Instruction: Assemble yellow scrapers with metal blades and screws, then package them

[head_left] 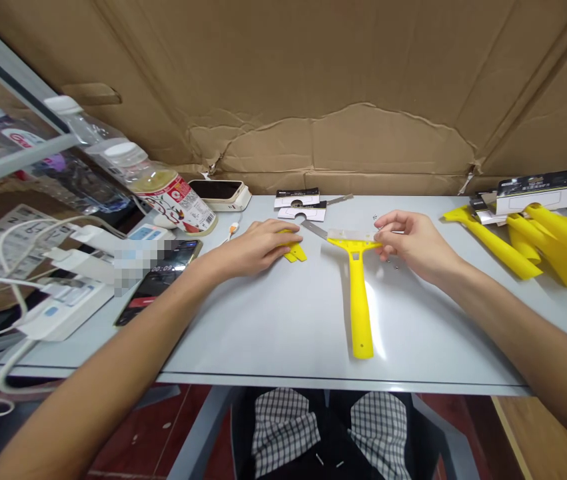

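Note:
A yellow scraper (358, 293) lies on the table, its handle pointing toward me and its wide head away. A clear plastic strip (350, 235) runs along the head. At the head's right end, the thumb and fingers of my right hand (410, 243) pinch the edge. My left hand (260, 248) is closed over small flat yellow plastic pieces (296, 253), which stick out past its fingertips. Between the hands, a thin metal blade (314, 230) lies by the scraper's left corner. Tiny screws (375, 217) are scattered near my right hand.
Black-and-white cards (302, 212) and another metal strip (339, 199) lie at the back. Several yellow scraper handles (558, 240) are heaped at the right. On the left are a phone (163, 277), a power strip (68, 310) with cables, and a drink bottle (178, 197). Cardboard (333, 80) walls the back.

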`<state>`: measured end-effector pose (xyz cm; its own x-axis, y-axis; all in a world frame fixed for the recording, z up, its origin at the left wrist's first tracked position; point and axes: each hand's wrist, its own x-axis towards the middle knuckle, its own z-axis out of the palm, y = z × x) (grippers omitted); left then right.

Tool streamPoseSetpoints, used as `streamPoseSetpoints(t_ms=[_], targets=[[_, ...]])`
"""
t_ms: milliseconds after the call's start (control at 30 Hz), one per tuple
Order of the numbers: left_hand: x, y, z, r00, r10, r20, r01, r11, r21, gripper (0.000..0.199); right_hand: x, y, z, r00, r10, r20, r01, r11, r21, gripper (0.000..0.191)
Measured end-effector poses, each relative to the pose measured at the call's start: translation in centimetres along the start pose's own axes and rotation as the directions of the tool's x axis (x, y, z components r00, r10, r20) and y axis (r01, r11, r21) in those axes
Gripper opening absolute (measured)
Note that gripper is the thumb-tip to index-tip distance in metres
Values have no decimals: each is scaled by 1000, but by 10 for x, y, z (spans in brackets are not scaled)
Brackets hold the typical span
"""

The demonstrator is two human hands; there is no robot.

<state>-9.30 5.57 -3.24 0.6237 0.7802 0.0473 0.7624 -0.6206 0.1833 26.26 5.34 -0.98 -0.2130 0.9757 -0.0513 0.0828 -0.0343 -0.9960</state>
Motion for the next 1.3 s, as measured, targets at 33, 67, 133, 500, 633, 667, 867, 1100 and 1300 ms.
streamPoseSetpoints(t_ms=[33, 67, 133, 500, 633, 667, 867, 1100, 1300], targets=[[0, -1, 0, 1000, 1, -9, -1, 1000, 6, 44, 0, 0, 0, 1000, -1, 1, 1, 1000, 1, 21], [1, -2, 0, 1000, 2, -23, -2, 1000, 8, 42, 0, 1, 0, 1000, -2, 3, 2, 1000, 3, 21], [2, -3, -1, 999, 9, -43, -9, 1000, 0, 38, 0, 1, -1, 1000, -5, 9, 5, 1000, 3, 21], [4, 4, -4, 993, 53, -105, -55, 998, -18, 30, -2, 0, 2, 999, -2, 32, 2, 1000, 11, 23], [5, 9, -9, 984, -16, -175, 14, 1000, -10, 27, -3, 0, 2, 999, -10, 35, 9, 1000, 9, 22], [5, 11, -11, 971, -42, -235, 38, 999, -20, 27, -3, -1, 2, 999, -9, 36, 9, 1000, 9, 22], [4, 31, -19, 840, -307, -447, 102, 899, -426, 30, -6, -2, 6, 999, 1, 48, -2, 1000, 19, 22], [4, 52, -27, 853, -414, -316, 129, 756, -642, 23, -8, 1, 10, 998, 11, 58, -10, 1000, -12, 21], [0, 68, -34, 915, -268, -301, 9, 760, -649, 11, -9, 2, 12, 996, 19, 83, -17, 1000, -18, 19]])
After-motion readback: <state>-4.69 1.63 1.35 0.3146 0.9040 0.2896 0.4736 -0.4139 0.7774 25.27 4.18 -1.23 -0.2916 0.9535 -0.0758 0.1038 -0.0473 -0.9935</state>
